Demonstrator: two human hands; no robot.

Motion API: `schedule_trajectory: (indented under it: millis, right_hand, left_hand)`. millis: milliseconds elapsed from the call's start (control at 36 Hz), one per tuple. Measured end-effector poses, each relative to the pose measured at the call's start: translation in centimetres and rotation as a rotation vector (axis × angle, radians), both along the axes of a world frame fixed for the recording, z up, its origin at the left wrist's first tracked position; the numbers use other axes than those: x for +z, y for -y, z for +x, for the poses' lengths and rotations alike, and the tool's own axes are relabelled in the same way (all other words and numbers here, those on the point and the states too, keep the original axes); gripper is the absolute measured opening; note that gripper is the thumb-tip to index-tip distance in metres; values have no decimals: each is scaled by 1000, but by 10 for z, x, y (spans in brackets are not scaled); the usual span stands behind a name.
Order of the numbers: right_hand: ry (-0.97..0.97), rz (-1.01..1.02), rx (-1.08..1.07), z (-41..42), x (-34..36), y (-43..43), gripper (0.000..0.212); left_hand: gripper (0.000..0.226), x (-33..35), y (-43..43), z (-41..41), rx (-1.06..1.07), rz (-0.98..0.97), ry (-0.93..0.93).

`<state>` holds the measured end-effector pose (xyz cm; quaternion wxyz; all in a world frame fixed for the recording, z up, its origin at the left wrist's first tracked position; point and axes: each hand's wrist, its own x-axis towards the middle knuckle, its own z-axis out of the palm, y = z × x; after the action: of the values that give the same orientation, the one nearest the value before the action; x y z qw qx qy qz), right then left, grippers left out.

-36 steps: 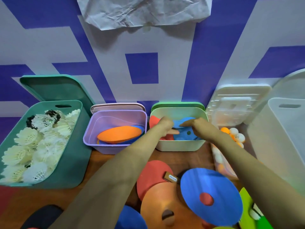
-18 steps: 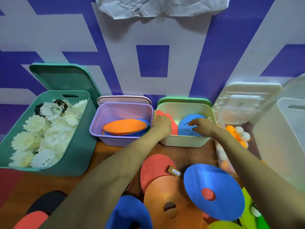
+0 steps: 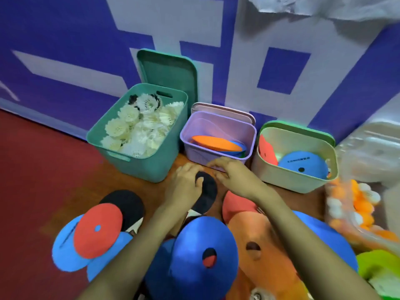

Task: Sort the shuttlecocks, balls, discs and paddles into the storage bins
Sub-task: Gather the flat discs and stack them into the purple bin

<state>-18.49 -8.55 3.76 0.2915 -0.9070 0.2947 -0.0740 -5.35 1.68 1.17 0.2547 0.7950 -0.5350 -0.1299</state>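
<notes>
1. Nearest me, below the grip, a dark blue disc (image 3: 201,256) with a hole in its middle lies over the pile. An orange disc (image 3: 266,263) sits just to its right, under the right forearm.
2. Well to the left of the grip, a red disc (image 3: 97,230) overlaps a light blue disc (image 3: 65,252) and a black disc (image 3: 127,204).
3. The left hand (image 3: 186,187) grasps a black round piece (image 3: 206,191), its thumb laid across the near face. I cannot tell whether the piece is a paddle or a disc. It sticks out to the right of the palm, tilted above the pile.
4. The right hand (image 3: 233,178) has curled fingers at the piece's far right edge. I cannot tell whether it is pinching the piece or only touching it.
5. Just beyond the grip stands the lilac bin (image 3: 216,159), holding an orange disc with a blue one under it.
6. Beyond and to the left, the teal bin (image 3: 138,167) is full of white shuttlecocks (image 3: 138,128).
7. Beyond and to the right, the cream bin (image 3: 290,178) holds red and blue rounds.
8. Far to the right lie orange and white balls (image 3: 357,202).
</notes>
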Motion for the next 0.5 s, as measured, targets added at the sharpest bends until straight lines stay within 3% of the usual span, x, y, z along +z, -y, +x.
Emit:
schedule_trajectory:
  millis: [250,389,472,500]
  right_hand:
    - [-129,64,328,115,-25,-87,33]
    - [-325,123,381,168,-55,-133,44]
    - [-315,145,390,191,-57,-152,42]
    - [-323,56,437,198,-57,-158,39]
  left_hand:
    - [26,-34,-127,99,378,113,-56]
    - [39,-73,-194,140,610,282,-92]
    - [53,-91,-225,152,838,338,-149]
    - [58,-97,-232,155,910,356,-196]
